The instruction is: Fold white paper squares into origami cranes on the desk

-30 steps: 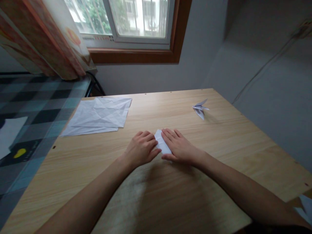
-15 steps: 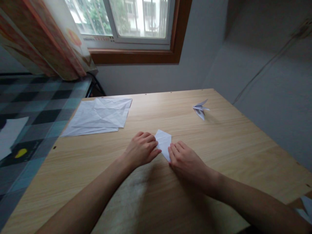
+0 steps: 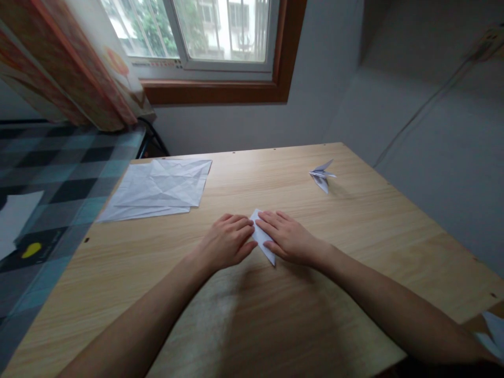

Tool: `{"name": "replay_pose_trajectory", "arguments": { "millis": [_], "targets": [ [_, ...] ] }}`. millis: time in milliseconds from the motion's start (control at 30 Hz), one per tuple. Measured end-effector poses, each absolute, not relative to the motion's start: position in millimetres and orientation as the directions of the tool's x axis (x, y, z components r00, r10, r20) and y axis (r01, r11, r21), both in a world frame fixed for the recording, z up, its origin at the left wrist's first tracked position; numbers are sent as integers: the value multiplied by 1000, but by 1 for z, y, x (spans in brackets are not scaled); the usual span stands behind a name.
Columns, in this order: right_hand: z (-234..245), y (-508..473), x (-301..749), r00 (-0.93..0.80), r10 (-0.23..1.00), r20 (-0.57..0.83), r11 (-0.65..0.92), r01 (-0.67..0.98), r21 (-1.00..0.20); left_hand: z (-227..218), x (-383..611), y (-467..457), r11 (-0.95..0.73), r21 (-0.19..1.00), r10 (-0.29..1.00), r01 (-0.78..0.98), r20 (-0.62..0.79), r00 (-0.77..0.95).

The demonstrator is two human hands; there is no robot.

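A small piece of folded white paper lies on the wooden table between my hands, its narrow point toward me. My left hand rests at the paper's left edge, with curled fingers and thumb holding it against the table. Across the paper's upper right part lie the outstretched fingers of my right hand, thumb apart and lower down near the paper's right edge. Both hands cover parts of the paper, so its full outline is hidden.
Creased white sheets lie at the table's far left. A folded paper figure with pointed wings stands at the far right. More white paper shows at the lower right. A checked cloth covers the surface to the left.
My right hand has moved up and slightly left, from the paper's right edge onto its upper part. The visible paper has become narrower, its right side folded over. My left hand stays in place.
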State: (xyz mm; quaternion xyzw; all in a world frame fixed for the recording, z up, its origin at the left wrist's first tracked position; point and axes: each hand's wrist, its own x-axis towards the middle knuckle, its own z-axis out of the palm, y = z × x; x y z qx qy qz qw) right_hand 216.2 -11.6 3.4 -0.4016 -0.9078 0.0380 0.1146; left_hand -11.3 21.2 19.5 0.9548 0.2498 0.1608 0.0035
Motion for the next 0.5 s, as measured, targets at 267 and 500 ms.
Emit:
{"name": "replay_pose_trajectory", "arguments": {
  "millis": [267,500],
  "targets": [
    [12,2,246,-708,701,88,661,598,-453,16,-14,24,-871,130,491,475,299,818],
    [7,11,253,-622,739,260,644,539,-542,15,-15,27,-856,162,516,490,290,806]
  ]
}}
